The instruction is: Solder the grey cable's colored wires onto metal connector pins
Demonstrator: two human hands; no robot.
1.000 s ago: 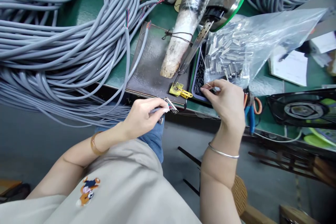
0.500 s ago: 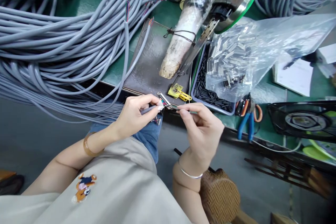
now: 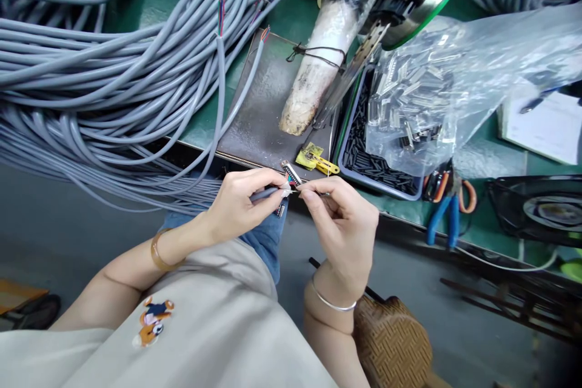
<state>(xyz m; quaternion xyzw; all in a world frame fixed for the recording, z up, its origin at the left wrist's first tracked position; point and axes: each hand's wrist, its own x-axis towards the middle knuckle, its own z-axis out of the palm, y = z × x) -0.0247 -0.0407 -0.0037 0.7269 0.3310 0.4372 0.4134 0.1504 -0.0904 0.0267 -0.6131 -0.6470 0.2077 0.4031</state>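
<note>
Tabletop [image 3: 482, 174] in green beneath grey cables [image 3: 136, 66], above grey floor [image 3: 86, 236]

And our right hand [image 3: 345, 218] is out of the tray [image 3: 419, 189]! A second ago we were in among the black tubes [image 3: 367, 160], covering the near end; now that end lies uncovered. We've crossed to the connector [image 3: 291, 171], and since half a second back we've closed in further, fingertips almost at our left hand [image 3: 240, 200], the tube we showed there now lost from sight. More stool [image 3: 395, 339] shows, too.
</note>
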